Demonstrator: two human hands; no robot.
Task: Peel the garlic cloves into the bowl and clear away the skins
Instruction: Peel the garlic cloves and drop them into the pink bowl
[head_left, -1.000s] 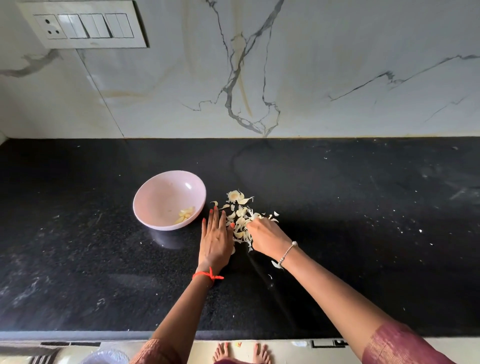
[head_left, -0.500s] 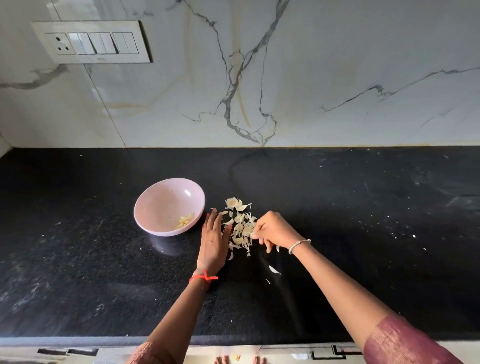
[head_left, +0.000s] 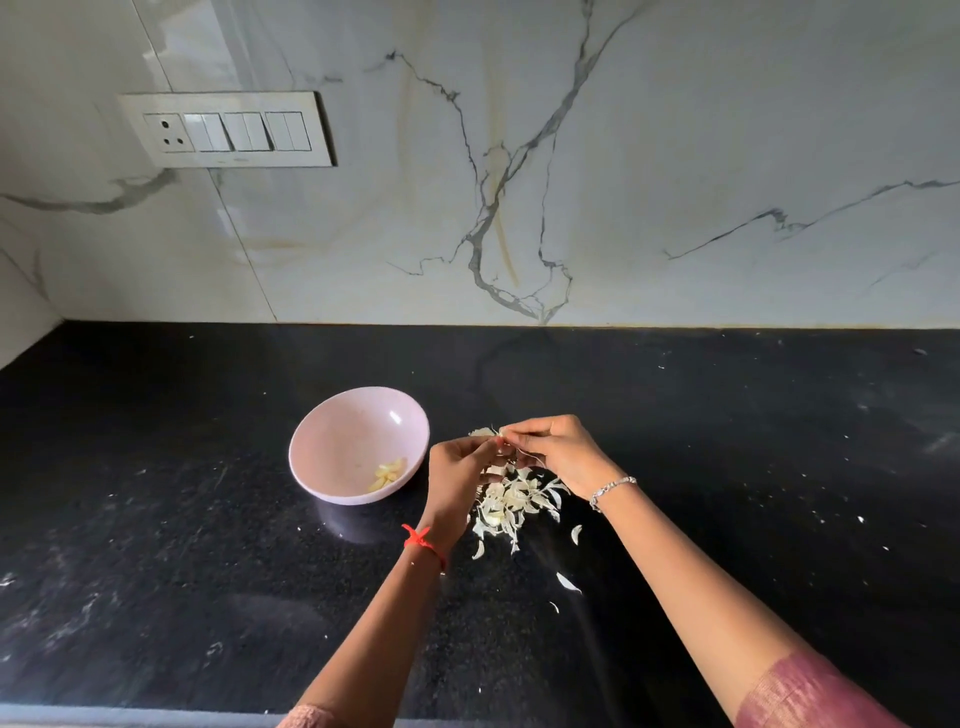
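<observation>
A switch panel (head_left: 226, 130) sits on the marble wall (head_left: 727, 156), upper left. On the black table (head_left: 208, 571), centre-left, a pink bowl (head_left: 332, 436) holds peeled garlic cloves (head_left: 388, 475). Just right of it, the left hand (head_left: 460, 480) and right hand (head_left: 558, 457) meet above the heaped skins (head_left: 511, 506), each grip pinching one papery garlic piece (head_left: 485, 432).
</observation>
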